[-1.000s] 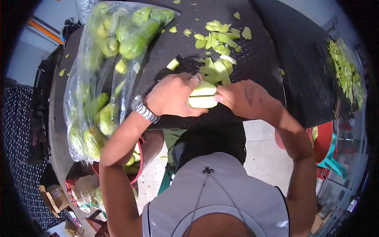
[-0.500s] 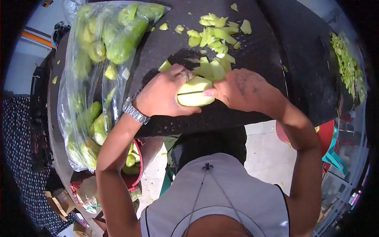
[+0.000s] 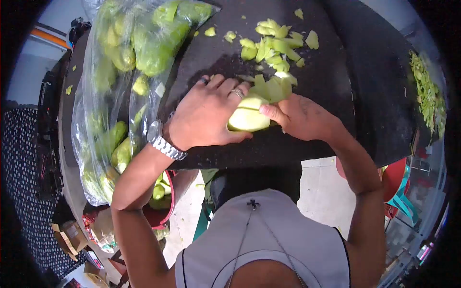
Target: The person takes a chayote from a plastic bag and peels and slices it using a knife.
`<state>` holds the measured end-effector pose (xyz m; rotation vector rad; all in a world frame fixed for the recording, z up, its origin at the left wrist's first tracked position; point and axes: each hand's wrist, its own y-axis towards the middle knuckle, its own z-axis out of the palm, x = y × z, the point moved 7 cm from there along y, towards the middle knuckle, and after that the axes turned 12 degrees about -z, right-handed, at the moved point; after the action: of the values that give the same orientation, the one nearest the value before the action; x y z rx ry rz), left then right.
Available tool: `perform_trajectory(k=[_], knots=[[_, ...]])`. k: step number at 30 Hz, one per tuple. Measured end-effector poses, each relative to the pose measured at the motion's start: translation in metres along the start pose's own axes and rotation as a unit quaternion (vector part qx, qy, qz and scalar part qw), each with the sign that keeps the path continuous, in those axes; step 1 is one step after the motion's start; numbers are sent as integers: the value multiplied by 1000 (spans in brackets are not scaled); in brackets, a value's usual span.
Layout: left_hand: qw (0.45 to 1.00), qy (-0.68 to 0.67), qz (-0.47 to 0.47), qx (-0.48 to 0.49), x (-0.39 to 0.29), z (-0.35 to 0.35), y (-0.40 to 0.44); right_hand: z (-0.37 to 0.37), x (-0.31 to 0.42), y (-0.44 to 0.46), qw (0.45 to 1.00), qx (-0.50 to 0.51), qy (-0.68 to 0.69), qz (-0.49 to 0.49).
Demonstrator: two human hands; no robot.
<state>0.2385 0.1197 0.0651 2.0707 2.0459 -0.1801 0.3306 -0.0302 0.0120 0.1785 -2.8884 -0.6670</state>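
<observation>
My left hand [image 3: 209, 113], with rings and a metal watch, is wrapped round the far and left sides of a peeled pale green fruit [image 3: 248, 120], perhaps a green mango. A narrow dark line runs across the fruit, apparently a knife's blade seen edge-on. My right hand [image 3: 302, 117] is closed at the fruit's right side, its thumb pressed on the flesh. The knife's handle is hidden inside that fist. Just beyond the fingers lie broad pale green slices [image 3: 272, 89], and farther back is a loose heap of cut pieces [image 3: 276, 45].
A clear plastic bag [image 3: 163, 91] of whole green fruits covers the left of the dark table [image 3: 317, 72]. Green shreds [image 3: 425, 91] lie at the far right edge. Below the table, a red bucket [image 3: 170, 204] holds more fruits at left; a red container [image 3: 396, 177] stands at right.
Both hands and the fruit appear slightly farther right in view. The left fingers have spread farther over the far side, and the fruit's top part sits apart along the dark line.
</observation>
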Motion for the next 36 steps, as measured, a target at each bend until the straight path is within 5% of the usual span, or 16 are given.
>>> perform_trajectory(k=[4, 7, 11, 14, 16, 25, 32, 33, 36], knots=[[993, -37, -65, -97, -24, -6, -19, -10, 24, -1, 994, 21, 17, 110], [957, -112, -147, -225, -24, 9, -33, -6, 42, -6, 997, 2, -70, 28], [895, -153, -268, -323, -17, 28, -53, 6, 19, -22, 967, 137, 77, 200], [855, -187, -331, -352, -20, 29, -73, -5, 7, -24, 916, 73, 227, 323], [860, -114, -364, -339, -19, 26, -86, -7, 4, -24, 841, 20, 325, 431], [868, -178, -416, -205, -14, 37, -68, -31, 24, -42, 863, -60, 299, 403], [831, -350, -375, -214, -2, 41, -48, -49, 40, -51, 781, -207, 410, 423], [780, -474, -342, -224, 4, 46, -45, -47, 39, -51, 781, -227, 427, 395], [506, -817, -253, -114, 15, 60, -43, -48, 44, -41, 762, -279, 469, 349]])
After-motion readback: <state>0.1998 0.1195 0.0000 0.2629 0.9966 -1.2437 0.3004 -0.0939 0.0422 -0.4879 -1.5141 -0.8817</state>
